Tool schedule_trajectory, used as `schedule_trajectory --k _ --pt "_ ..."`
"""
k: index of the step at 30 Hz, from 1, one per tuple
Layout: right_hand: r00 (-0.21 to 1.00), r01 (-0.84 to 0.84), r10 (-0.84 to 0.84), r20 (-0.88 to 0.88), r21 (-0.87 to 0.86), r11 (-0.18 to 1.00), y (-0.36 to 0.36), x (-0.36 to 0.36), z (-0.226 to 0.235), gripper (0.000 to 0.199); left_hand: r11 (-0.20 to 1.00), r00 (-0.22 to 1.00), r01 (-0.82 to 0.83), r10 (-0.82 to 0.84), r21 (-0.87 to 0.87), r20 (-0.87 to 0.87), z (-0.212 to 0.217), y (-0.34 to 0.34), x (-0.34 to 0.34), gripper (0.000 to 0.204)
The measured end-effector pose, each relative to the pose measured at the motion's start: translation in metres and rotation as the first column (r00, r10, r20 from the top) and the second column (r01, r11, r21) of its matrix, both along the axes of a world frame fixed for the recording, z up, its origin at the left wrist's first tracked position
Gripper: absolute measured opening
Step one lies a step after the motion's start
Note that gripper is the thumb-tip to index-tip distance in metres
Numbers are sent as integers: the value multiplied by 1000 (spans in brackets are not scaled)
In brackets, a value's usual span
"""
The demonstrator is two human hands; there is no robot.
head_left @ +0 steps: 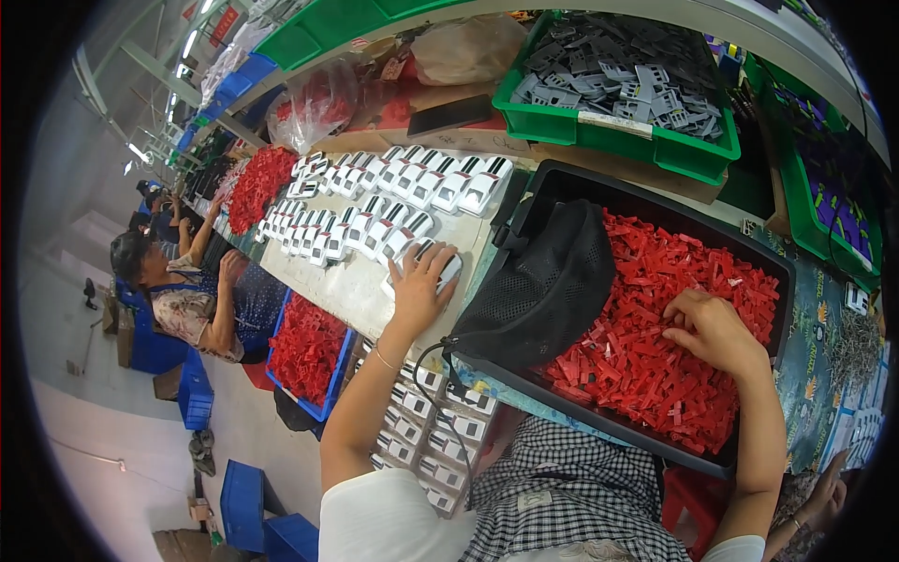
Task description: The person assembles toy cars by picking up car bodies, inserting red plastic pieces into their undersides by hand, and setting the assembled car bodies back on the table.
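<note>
My left hand [423,286] lies over a white plastic case [450,269] at the near end of the rows, its fingers and thumb around the case's sides. Beyond it, similar white cases [384,223] with dark and red markings stand in rows on a pale board [361,290]. On the right, a black tray [785,281] is filled with small red plastic strips [646,328]. My right hand [716,330] is over these strips, fingers curled and the tips drawn together. What the fingertips hold, if anything, cannot be made out.
A black mesh bag [538,290] lies across the tray's left side. Behind stands a green bin [618,134] of grey parts. Below the board are stacked white cases [412,421]. A co-worker [192,295] sits at left near a blue crate [330,403]. Another person's hand [824,492] shows at lower right.
</note>
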State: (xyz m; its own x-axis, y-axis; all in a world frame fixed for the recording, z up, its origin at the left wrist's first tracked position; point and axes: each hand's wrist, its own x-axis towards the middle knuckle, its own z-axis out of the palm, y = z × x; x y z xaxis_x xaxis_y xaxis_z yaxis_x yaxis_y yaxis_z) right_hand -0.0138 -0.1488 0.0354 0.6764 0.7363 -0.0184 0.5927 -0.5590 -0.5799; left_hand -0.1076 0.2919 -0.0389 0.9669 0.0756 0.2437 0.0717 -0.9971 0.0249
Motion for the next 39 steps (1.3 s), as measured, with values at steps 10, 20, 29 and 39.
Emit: schedule_trajectory --k 10,20,29,39 --pt "938 114 -94 333 -41 993 4 -9 -1 36 1000 1000 -22 22 -22 5 -21 59 4 53" --pt "884 229 -160 439 -109 967 -9 11 -20 12 925 892 369 -325 -92 313 87 -61 42 34" --pt "920 279 -373 120 468 838 -6 15 -17 6 707 768 641 -587 -300 257 102 -219 56 34" --pt "956 242 -293 2 558 794 -8 16 -9 16 -92 909 88 -399 -992 118 52 -259 84 24"
